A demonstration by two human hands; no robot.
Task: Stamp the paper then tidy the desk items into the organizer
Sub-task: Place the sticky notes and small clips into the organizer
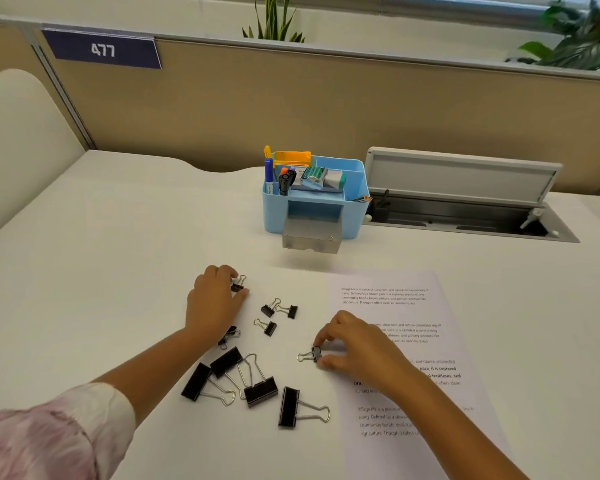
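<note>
Black large binder clips (257, 386) lie nearest, at six o'clock. Beyond, the right hand (357, 344) pinches a small clip (314, 355); the left hand (215, 299) closes on another (238, 285). Organizer (314, 195) waits at twelve; springy clips could slip en route.

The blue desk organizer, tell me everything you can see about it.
The blue organizer is a light blue, plastic-looking caddy standing upright on the white desk, beyond the binder clips, beside an open cable hatch. Its top is split into compartments holding upright markers, an orange and yellow item, and what looks like a green-topped stamp. A clear front drawer is pulled out. Neither hand touches it.
</note>
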